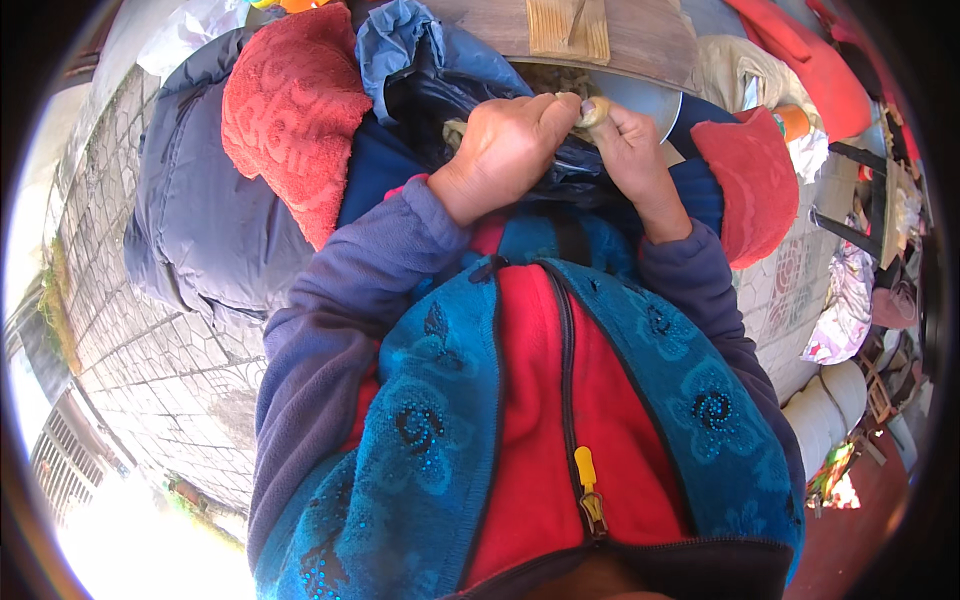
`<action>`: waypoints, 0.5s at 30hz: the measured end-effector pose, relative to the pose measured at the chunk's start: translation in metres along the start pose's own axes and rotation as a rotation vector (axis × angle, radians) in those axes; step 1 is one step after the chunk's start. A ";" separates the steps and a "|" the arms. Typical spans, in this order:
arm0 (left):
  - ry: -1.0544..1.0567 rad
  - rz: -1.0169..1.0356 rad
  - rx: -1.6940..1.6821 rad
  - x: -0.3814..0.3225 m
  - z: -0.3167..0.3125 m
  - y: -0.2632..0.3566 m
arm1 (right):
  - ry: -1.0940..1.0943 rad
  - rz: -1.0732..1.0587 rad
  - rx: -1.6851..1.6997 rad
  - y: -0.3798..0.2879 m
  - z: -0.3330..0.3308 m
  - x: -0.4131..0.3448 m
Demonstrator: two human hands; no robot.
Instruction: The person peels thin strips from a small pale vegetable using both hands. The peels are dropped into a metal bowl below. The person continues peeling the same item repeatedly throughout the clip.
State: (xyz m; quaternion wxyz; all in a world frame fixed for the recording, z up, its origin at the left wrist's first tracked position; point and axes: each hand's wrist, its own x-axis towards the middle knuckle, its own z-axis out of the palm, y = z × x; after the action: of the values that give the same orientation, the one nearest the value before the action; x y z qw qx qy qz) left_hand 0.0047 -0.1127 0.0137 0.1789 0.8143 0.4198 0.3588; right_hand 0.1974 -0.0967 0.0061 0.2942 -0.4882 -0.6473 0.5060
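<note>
A pale yellowish strand of soft material [594, 112], too small to name, is pinched between my two hands above my lap. My left hand [517, 146] is closed on one end, its thumb and forefinger beside the other hand. The strand loops round a finger of my right hand [634, 150], which grips it too. Under the hands lies an open dark blue plastic bag [480, 82], with some pale material showing at its mouth. Behind the hands, a metal basin [649, 105] with brownish bits inside is partly hidden by a wooden board [487, 26].
A small wood block [568, 30] sits on the board. Red towels [292, 120] cover both knees. A dark padded jacket [217, 195] lies at the left. Beyond the right knee are an orange container [791, 121], a black frame [847, 229] and a white rounded object [825, 401].
</note>
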 end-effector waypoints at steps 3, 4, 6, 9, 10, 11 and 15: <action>0.161 0.027 -0.141 -0.005 0.013 0.001 | -0.074 0.319 0.873 0.004 0.014 -0.008; 0.164 0.014 -0.192 -0.006 0.017 0.000 | -0.166 0.316 1.025 0.008 0.014 -0.008; 0.170 -0.010 -0.291 -0.005 0.021 -0.002 | -0.356 0.299 1.330 0.021 0.012 -0.004; 0.100 -0.097 -0.361 -0.002 0.017 0.002 | -0.350 0.231 1.351 0.026 0.011 0.000; 0.084 -0.105 -0.379 0.001 0.012 0.005 | -0.190 0.207 1.131 0.022 0.014 -0.001; 0.069 -0.113 -0.397 0.004 0.006 0.010 | -0.034 0.181 0.908 0.016 0.020 -0.002; 0.047 -0.304 -0.235 0.012 0.007 0.018 | 0.235 -0.289 -0.040 -0.004 0.019 0.004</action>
State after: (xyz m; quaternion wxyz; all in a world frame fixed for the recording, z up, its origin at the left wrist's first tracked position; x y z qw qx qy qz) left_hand 0.0244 -0.1132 0.0252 0.3153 0.7063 0.4972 0.3930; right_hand 0.1783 -0.0998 0.0034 0.4276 -0.4515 -0.6821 0.3849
